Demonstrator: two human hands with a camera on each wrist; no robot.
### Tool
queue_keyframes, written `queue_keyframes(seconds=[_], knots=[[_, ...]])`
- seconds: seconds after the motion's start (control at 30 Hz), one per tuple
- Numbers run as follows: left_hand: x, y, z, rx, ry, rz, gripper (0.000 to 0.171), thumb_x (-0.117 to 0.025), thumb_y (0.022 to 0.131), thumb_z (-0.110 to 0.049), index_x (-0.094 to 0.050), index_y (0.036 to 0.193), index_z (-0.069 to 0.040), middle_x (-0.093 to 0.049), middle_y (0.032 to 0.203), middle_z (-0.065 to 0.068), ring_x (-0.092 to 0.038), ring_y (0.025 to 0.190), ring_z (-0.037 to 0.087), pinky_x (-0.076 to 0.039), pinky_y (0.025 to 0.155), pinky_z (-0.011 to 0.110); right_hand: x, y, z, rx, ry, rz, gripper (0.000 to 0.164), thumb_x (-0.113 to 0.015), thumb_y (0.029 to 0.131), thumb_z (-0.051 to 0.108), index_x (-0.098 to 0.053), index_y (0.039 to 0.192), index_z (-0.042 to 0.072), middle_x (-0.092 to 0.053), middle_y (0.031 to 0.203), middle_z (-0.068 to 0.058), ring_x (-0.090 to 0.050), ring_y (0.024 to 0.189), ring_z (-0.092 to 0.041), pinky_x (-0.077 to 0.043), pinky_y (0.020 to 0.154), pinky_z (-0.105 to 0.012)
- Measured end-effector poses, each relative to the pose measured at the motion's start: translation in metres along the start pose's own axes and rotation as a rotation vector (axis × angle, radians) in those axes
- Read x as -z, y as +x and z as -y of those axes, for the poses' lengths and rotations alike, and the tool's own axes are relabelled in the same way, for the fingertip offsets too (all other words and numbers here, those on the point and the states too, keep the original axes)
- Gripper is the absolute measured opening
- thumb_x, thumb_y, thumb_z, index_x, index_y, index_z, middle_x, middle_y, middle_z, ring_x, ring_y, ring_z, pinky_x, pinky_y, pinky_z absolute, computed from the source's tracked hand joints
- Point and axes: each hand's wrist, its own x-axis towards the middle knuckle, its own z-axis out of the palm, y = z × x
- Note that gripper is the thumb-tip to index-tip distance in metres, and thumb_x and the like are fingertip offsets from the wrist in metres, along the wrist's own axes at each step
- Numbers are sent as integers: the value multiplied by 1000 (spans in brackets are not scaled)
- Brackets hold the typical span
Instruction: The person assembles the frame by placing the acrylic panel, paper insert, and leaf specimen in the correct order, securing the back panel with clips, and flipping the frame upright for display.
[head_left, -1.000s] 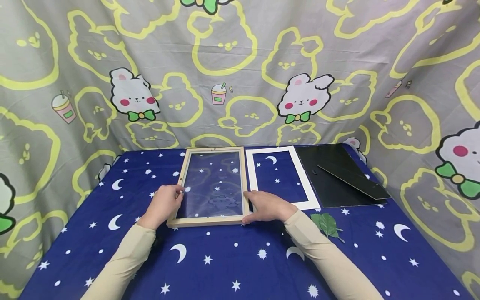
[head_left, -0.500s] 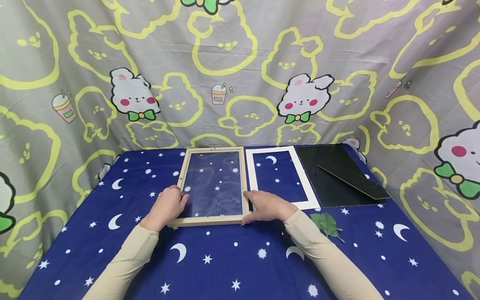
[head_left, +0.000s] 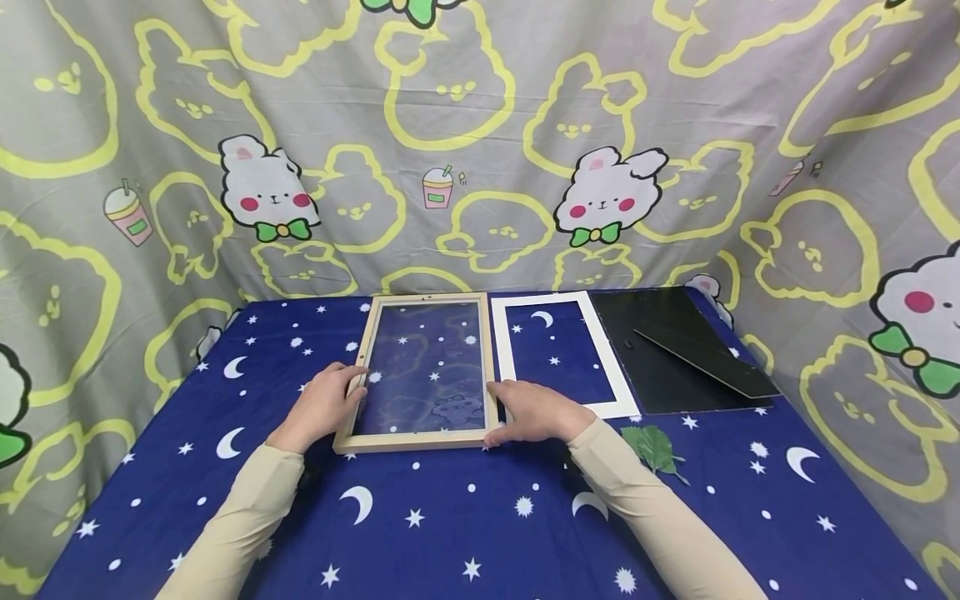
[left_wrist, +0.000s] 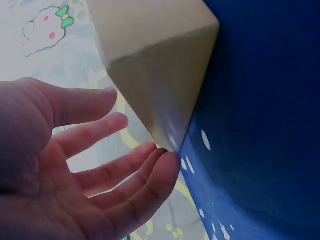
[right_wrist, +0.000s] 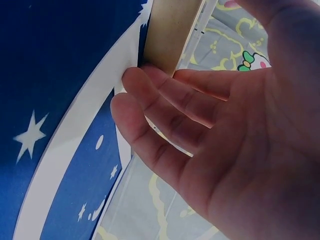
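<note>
A light wooden picture frame (head_left: 420,442) lies flat on the dark blue cloth, and a clear pane (head_left: 427,375) fills it. My left hand (head_left: 322,404) is at the frame's left side, fingertips right at the edge. The left wrist view shows those fingers (left_wrist: 145,200) loosely bent beside the frame's corner, the thumb apart from them. On the opposite side, my right hand (head_left: 540,410) rests its fingers along the frame's right edge, thumb near the front corner. In the right wrist view the fingers (right_wrist: 165,117) lie relaxed against the wood.
To the frame's right lies a white mat (head_left: 611,358) with a rectangular cut-out. Beyond it is a black backing board (head_left: 637,383) with a raised stand leg (head_left: 697,362). A green leaf (head_left: 652,450) lies in front, by the right sleeve. A patterned curtain (head_left: 480,125) hangs behind.
The left hand moved inward over the frame's left side, then back out to the left edge. The right hand and the frame have stayed in place.
</note>
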Motion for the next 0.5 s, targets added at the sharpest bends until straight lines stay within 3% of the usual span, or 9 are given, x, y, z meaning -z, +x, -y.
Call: queue_keyframes(seconds=[0.13, 0.23, 0.37, 0.5], knots=[[0, 1, 7, 13, -20, 8, 39, -66, 97, -9, -63, 133, 4, -65, 117, 29, -65, 90, 37, -52, 77, 55, 5, -2, -4, 29, 74, -10, 98, -82, 83, 51, -38, 156, 3, -58, 144, -15, -58, 127, -27, -46, 108, -43], [2, 2, 12, 24, -38, 17, 42, -66, 96, -8, -61, 136, 4, -67, 112, 27, -65, 89, 36, -51, 76, 55, 13, -3, -9, 55, 127, -55, 94, -80, 87, 46, -35, 157, 2, -62, 137, -16, -64, 114, -27, -51, 100, -44], [3, 4, 19, 43, -72, 56, 46, -65, 96, -10, -58, 140, 2, -70, 106, 23, -66, 88, 33, -52, 77, 52, 27, -8, -19, 70, 121, -145, 74, -74, 94, 39, -46, 151, 1, -69, 122, -17, -68, 95, -23, -55, 86, -42], [2, 5, 24, 80, -130, 118, 52, -64, 97, -11, -52, 147, -1, -70, 109, 25, -66, 78, 26, -53, 71, 43, 41, -14, -36, 94, 129, -245, 55, -71, 97, 32, -58, 142, 3, -73, 114, -16, -70, 95, -23, -57, 85, -43]])
